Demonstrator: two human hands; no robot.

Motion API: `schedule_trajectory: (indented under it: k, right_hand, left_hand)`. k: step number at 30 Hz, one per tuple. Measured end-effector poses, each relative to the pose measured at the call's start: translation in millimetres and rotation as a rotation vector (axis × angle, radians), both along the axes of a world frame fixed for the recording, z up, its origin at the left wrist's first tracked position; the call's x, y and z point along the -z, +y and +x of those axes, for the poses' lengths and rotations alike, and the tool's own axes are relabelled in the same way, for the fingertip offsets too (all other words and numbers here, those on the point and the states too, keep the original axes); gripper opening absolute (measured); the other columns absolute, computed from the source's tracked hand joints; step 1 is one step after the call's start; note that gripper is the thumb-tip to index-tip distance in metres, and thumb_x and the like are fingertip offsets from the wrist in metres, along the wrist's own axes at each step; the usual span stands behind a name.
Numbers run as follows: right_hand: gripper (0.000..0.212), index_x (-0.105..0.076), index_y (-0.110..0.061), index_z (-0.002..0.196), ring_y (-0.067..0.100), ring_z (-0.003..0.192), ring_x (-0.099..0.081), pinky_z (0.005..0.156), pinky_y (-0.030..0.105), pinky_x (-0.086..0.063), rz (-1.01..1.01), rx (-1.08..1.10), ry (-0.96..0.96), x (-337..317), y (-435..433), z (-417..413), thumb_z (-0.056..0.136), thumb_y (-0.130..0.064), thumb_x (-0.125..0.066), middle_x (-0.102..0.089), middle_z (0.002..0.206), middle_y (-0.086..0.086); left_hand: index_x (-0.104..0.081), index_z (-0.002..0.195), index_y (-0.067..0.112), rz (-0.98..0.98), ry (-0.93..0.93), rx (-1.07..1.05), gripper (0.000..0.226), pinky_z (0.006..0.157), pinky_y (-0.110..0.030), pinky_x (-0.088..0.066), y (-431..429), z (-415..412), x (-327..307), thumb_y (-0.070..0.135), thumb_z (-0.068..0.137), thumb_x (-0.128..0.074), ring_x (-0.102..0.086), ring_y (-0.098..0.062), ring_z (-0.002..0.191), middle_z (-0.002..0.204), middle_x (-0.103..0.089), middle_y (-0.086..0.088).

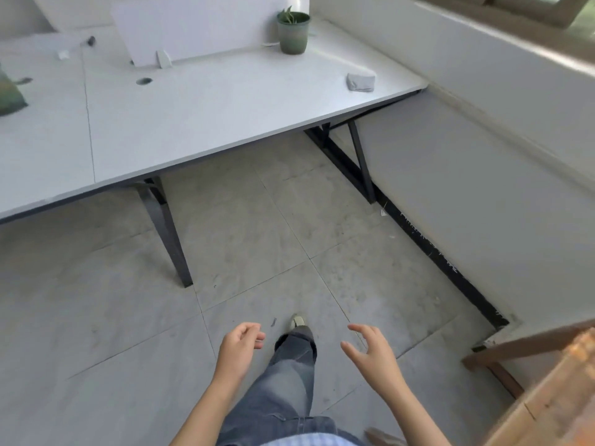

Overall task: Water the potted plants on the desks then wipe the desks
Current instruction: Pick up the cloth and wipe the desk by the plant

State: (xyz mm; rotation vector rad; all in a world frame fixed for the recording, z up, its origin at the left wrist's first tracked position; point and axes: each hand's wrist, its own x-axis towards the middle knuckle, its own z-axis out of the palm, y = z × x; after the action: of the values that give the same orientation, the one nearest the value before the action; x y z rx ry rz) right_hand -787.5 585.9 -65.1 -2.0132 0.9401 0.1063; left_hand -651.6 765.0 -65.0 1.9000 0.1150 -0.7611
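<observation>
Bare fingers [357,329] on the right hand [373,352] are spread and curved, gripping nothing; the left hand [240,344] is loosely curled, likewise empty; both hang above the tiled floor [257,220], well short of the desk [199,117]. One potted plant [293,32] stands near the tabletop's far right corner, a grey cloth [360,82] by its right edge, another pot [9,91] at the left. No watering vessel shows; I judge the risk is wiping before watering, or knocking the pot while reaching.
</observation>
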Motion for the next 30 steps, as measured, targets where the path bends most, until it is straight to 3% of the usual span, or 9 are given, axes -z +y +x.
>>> schedule_trajectory:
  k: [6, 14, 19, 23, 30]
  right_hand:
    - [0.04, -0.048, -0.018, 0.125, 0.017, 0.123, -0.041, 0.099, 0.027, -0.033, -0.04, 0.072, 0.013, 0, -91, 63, 0.088, -0.028, -0.056, -0.048, 0.129, 0.002]
    - [0.03, -0.056, -0.014, 0.117, 0.019, 0.121, -0.043, 0.093, 0.025, -0.031, -0.116, 0.195, -0.008, -19, -217, 155, 0.089, -0.024, -0.054, -0.054, 0.122, 0.003]
    - [0.027, -0.058, -0.014, 0.113, 0.019, 0.12, -0.044, 0.091, 0.023, -0.031, -0.057, 0.152, 0.054, -7, -256, 185, 0.089, -0.025, -0.053, -0.055, 0.119, 0.003]
    - [0.025, -0.061, -0.014, 0.11, 0.021, 0.117, -0.046, 0.087, 0.022, -0.03, -0.007, 0.11, 0.097, 4, -305, 215, 0.088, -0.025, -0.054, -0.056, 0.112, 0.002]
    - [0.026, -0.061, -0.014, 0.11, 0.019, 0.117, -0.047, 0.095, 0.026, -0.034, -0.062, -0.006, 0.014, -5, -458, 307, 0.088, -0.027, -0.054, -0.057, 0.118, 0.004]
  left_hand:
    - [-0.06, 0.077, 0.015, -0.06, 0.0, 0.056, 0.019, 0.066, -0.024, -0.042, -105, 82, 7, 0.013, 0.092, -0.047, -0.059, -0.02, 0.077, 0.082, -0.064, -0.005]
    - [-0.058, 0.075, 0.019, -0.187, -0.063, 0.138, 0.022, 0.073, -0.026, -0.042, -257, 194, -27, 0.011, 0.092, -0.046, -0.058, -0.016, 0.072, 0.078, -0.063, 0.001]
    - [-0.058, 0.075, 0.019, -0.081, 0.02, 0.159, 0.022, 0.074, -0.029, -0.043, -287, 216, -5, 0.011, 0.092, -0.047, -0.058, -0.02, 0.075, 0.079, -0.064, 0.0]
    - [-0.058, 0.073, 0.017, 0.004, 0.078, 0.061, 0.022, 0.072, -0.03, -0.04, -316, 240, 12, 0.012, 0.091, -0.048, -0.058, -0.023, 0.075, 0.078, -0.064, -0.003]
    - [-0.06, 0.077, 0.018, -0.032, -0.018, -0.006, 0.02, 0.075, -0.03, -0.042, -453, 307, 6, 0.015, 0.092, -0.048, -0.06, -0.022, 0.077, 0.081, -0.065, -0.002]
